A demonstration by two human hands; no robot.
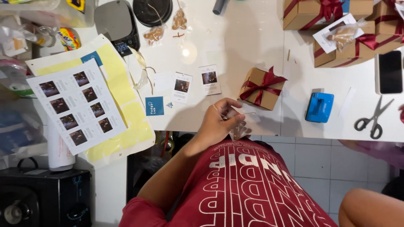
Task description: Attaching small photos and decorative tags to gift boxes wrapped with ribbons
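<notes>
One hand (219, 122), likely the left, pinches a small clear cellophane bag (238, 129) and thin twine (246, 113) at the counter (252, 50) edge, fingers closed; the other hand is hidden. Bag judged light, crinkly, slippery: best held at its gathered neck

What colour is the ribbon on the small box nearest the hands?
Dark red ribbon on a brown box; head view.

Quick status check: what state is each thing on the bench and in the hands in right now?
Left hand: closed on a clear plastic bag and thin string.
Right hand: hidden behind the left.
Small gift box: shut, ribbon tied.
Scissors: open, lying flat.
Phone: screen dark.
Blue punch: untouched.
</notes>
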